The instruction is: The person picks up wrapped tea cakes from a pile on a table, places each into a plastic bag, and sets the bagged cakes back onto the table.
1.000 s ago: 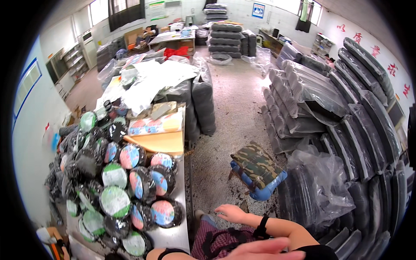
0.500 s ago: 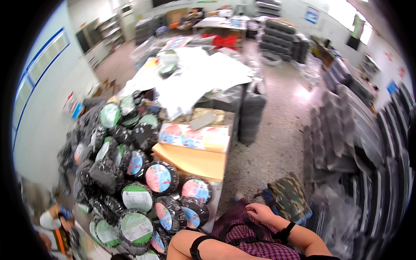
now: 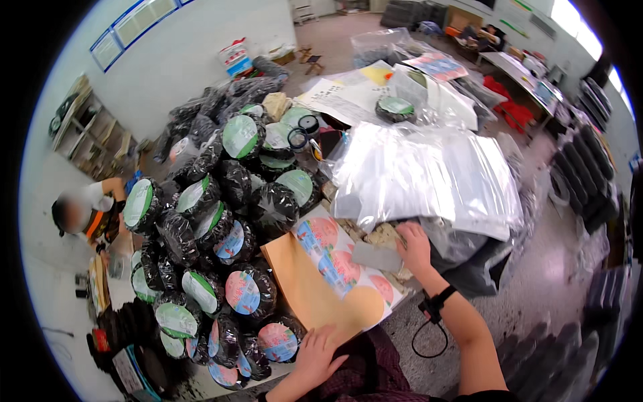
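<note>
My left hand (image 3: 315, 358) lies with its fingers apart at the table's front edge. It is close to a round black-wrapped package (image 3: 278, 342) with a pink and blue label, and beside the tan backing paper (image 3: 311, 285). Farther right, my right hand (image 3: 414, 249) reaches over the table, fingers loosely spread at the end of a flat grey plate (image 3: 376, 256). Crumpled tan material (image 3: 385, 238) lies under that hand; whether the fingertips touch the plate I cannot tell. A sheet of round pink and blue labels (image 3: 328, 248) rests on the backing paper.
A heap of round black packages with green-and-white labels (image 3: 179, 315) covers the table's left side. Clear plastic bags (image 3: 429, 174) spread beyond my right hand. A roll of tape (image 3: 309, 123) sits among the packages. At far left a person (image 3: 100, 208) sits.
My view has swung left. My right hand has gone from my lap to the grey plate on the table. My left hand now shows at the table's front edge.
</note>
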The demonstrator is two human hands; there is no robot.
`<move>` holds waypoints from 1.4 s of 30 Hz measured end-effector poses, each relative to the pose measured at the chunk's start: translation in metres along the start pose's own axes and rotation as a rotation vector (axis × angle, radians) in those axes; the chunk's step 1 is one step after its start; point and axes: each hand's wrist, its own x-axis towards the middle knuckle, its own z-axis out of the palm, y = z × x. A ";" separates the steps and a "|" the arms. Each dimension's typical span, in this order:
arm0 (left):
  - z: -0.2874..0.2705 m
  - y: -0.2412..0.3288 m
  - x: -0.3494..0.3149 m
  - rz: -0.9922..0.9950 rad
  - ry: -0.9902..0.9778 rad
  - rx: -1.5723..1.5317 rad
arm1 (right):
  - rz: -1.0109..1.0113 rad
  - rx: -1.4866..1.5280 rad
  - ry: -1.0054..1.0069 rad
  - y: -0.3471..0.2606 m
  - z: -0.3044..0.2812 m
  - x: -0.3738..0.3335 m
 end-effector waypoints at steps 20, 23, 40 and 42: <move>0.062 0.021 0.057 -0.269 0.036 -0.249 | 0.233 0.249 -0.019 0.130 -0.008 0.088; 0.073 0.013 0.074 -0.276 0.015 -0.431 | 0.539 0.469 0.389 0.172 -0.013 0.089; 0.146 0.060 0.290 -0.166 -0.310 -0.763 | 0.733 1.074 0.811 0.358 -0.269 0.165; 0.145 0.078 0.329 -0.137 -0.359 -0.874 | 0.398 0.266 0.624 0.350 -0.264 0.163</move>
